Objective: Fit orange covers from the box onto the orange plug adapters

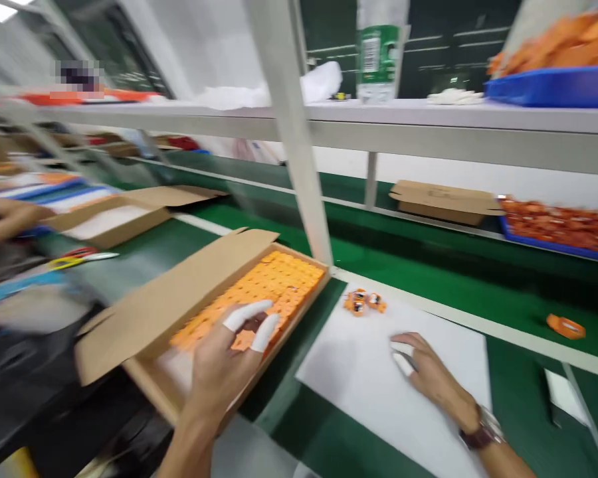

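Note:
My left hand (pixel 229 362) is over an open cardboard box (pixel 152 392) packed with rows of small orange plastic pieces (pixel 279 282). White covers wrap its thumb and forefinger, which are apart; orange shows between them. My right hand (pixel 428 372) hovers over or rests on a white sheet (pixel 359 392). Its white-covered thumb and forefinger are drawn together in a pinch, and what is between them cannot be made out. Just beyond it, a few small orange figures (pixel 363 302) with dark and white markings lie on the sheet.
A white post (pixel 299 153) rises behind the box to a shelf (pixel 443 119) holding a green-labelled bottle (pixel 377 56) and a blue tray (pixel 553 86). One orange piece (pixel 567 326) lies at right. Scissors (pixel 82 257) and another person's arm (pixel 10 216) are at left.

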`<state>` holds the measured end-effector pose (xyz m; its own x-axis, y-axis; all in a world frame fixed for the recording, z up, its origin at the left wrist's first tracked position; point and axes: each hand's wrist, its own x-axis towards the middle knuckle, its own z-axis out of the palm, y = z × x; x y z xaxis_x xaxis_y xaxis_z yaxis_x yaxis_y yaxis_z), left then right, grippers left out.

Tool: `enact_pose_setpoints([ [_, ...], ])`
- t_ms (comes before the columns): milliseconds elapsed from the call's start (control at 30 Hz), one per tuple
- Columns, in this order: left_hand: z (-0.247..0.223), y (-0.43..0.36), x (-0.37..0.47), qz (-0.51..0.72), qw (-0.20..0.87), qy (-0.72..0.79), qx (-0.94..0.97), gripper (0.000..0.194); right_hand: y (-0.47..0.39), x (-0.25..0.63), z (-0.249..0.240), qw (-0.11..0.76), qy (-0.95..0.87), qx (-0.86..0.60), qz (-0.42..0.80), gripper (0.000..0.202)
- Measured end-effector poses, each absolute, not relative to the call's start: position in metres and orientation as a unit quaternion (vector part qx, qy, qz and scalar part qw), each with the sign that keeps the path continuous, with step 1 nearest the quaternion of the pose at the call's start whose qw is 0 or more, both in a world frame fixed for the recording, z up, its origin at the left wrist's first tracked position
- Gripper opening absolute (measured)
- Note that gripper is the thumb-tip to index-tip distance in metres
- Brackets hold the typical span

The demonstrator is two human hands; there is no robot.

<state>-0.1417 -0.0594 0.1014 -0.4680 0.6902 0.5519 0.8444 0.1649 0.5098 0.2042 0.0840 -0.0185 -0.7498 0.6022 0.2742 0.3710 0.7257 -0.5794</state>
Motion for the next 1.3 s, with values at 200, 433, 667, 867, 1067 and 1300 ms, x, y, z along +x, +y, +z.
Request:
enact_pose_setpoints([
  [200, 0.033, 0.015, -0.023, -0.315, -0.085, -0.473, -0.818, 0.03, 0.102, 0.246, 0.019, 0.255, -0.862, -0.39, 0.199, 0.028],
  [433, -0.005, 0.031, 0.019, -0.264, -0.179, -0.438, -0.84, 0.025, 0.171, 0.387, 0.031, 0.309, -0.714, -0.622, 0.092, 0.05],
  [667, -0.012, 0.032, 0.018, -0.271, -0.27, -0.45, -0.807, 0.022, 0.215, 0.434, 0.03, 0.275, -0.639, -0.698, 0.171, 0.041],
  [867, -0.017, 0.036, 0.015, -0.341, -0.412, -0.458, -0.71, 0.018, 0.18, 0.353, 0.035, 0.303, -0.687, -0.605, 0.266, 0.04],
  [1067, 0.009, 0.035, 0.032, -0.425, -0.617, -0.43, -0.504, 0.046, 0.091, 0.243, 0.032, 0.374, -0.789, -0.402, 0.277, 0.036],
  [1300, 0.017, 0.03, 0.029, -0.439, -0.539, -0.455, -0.556, 0.031, 0.054, 0.209, 0.01, 0.416, -0.685, -0.369, 0.471, 0.035],
])
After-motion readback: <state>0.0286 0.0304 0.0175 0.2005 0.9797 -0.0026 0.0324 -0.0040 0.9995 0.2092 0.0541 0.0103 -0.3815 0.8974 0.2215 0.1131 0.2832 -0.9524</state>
